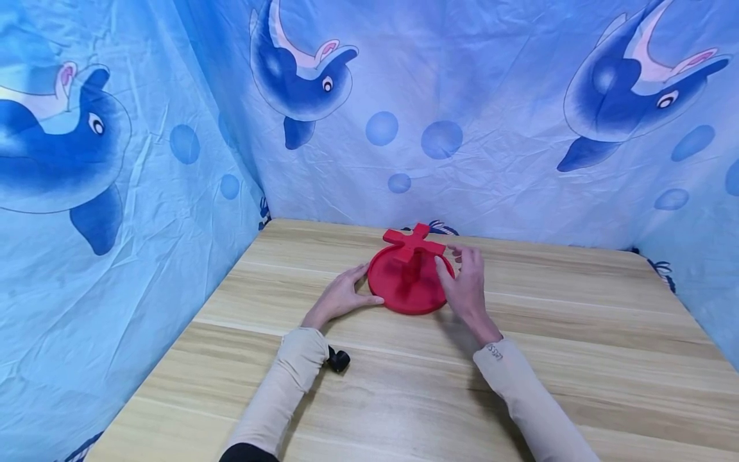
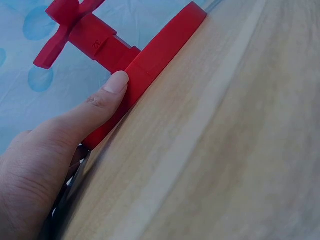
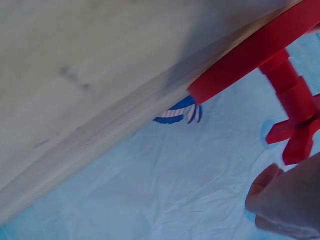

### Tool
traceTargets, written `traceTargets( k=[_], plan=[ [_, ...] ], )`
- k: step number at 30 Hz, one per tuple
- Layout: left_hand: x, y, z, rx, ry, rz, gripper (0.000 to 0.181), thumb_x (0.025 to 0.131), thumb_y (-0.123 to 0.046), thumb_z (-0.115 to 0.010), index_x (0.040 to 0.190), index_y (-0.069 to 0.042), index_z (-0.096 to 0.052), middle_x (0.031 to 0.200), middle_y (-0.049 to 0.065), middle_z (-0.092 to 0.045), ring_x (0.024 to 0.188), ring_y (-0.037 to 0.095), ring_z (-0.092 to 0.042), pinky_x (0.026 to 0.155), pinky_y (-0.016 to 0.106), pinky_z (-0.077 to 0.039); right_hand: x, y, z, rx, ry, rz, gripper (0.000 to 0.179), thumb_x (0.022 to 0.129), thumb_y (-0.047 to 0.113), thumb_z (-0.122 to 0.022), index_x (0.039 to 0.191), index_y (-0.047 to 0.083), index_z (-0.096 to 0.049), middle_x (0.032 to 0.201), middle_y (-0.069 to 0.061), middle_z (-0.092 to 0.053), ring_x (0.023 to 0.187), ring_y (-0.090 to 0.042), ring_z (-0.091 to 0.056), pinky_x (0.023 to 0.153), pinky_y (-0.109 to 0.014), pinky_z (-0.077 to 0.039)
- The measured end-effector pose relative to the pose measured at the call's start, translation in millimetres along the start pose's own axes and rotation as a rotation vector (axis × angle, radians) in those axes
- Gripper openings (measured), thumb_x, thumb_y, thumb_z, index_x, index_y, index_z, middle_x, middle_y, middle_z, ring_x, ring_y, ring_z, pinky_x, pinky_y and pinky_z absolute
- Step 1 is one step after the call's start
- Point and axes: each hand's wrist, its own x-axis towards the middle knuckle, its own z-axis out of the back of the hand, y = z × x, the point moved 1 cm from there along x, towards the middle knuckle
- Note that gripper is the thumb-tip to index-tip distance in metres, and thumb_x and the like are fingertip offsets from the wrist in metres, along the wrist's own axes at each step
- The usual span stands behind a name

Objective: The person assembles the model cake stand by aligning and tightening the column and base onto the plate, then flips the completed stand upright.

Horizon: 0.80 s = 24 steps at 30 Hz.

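Note:
A red round base (image 1: 392, 296) with a raised rim lies flat on the wooden table. From its middle rises a red stepped post (image 2: 97, 42), topped by a red four-armed cross (image 1: 414, 242). My left hand (image 1: 342, 295) holds the base at its left side, the thumb against the front of the rim and the fingers further back, partly hidden. At the right, my right hand (image 1: 466, 285) is raised beside the cross, thumb and fingers apart near one arm. In the right wrist view a small gap shows between the fingers (image 3: 262, 187) and the cross.
The wooden table (image 1: 369, 398) extends around the base. A blue dolphin-print cloth (image 1: 485, 192) hangs behind the table and at both sides. A small black device (image 1: 339, 360) sits at the left wrist.

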Motion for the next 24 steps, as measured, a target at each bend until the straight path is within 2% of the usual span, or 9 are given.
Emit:
traceTargets(
  k=[5, 9, 16, 24],
  plan=[
    [0.1, 0.0, 0.1, -0.003, 0.001, 0.005, 0.108, 0.080, -0.070, -0.077, 0.163, -0.017, -0.033, 0.166, 0.005, -0.035, 0.150, 0.030, -0.033, 0.118, 0.053, -0.033, 3.3, -4.4, 1.0, -0.006, 0.093, -0.066, 0.052, 0.096, 0.008, -0.074, 0.142, -0.005, -0.053, 0.131, -0.023, -0.053, 0.120, -0.039, -0.051, 0.094, -0.057, -0.050],
    [-0.2, -0.5, 0.2, 0.000, 0.004, 0.005, 0.108, 0.080, -0.070, -0.077, 0.163, -0.016, -0.034, 0.166, 0.005, -0.035, 0.150, 0.030, -0.033, 0.118, 0.053, -0.033, 5.3, -5.3, 0.5, 0.003, 0.142, -0.096, 0.051, 0.099, 0.009, -0.070, 0.145, -0.005, -0.052, 0.133, -0.022, -0.055, 0.121, -0.039, -0.052, 0.094, -0.054, -0.052],
    [0.3, -2.3, 0.8, 0.008, 0.011, 0.012, 0.107, 0.081, -0.069, -0.077, 0.163, -0.016, -0.033, 0.165, 0.005, -0.035, 0.150, 0.029, -0.033, 0.118, 0.052, -0.033, 6.5, -3.9, 0.3, 0.026, 0.139, -0.104, 0.044, 0.102, 0.008, -0.066, 0.142, -0.005, -0.055, 0.125, -0.022, -0.060, 0.112, -0.036, -0.058, 0.089, -0.050, -0.056],
    [0.5, -1.2, 0.5, 0.008, 0.012, 0.012, 0.107, 0.081, -0.069, -0.077, 0.163, -0.016, -0.033, 0.165, 0.005, -0.035, 0.150, 0.028, -0.034, 0.119, 0.051, -0.033, 4.0, -2.4, -0.5, 0.047, 0.134, -0.109, 0.038, 0.101, 0.008, -0.067, 0.137, -0.004, -0.059, 0.123, -0.020, -0.062, 0.111, -0.033, -0.059, 0.089, -0.048, -0.055]
  ],
)
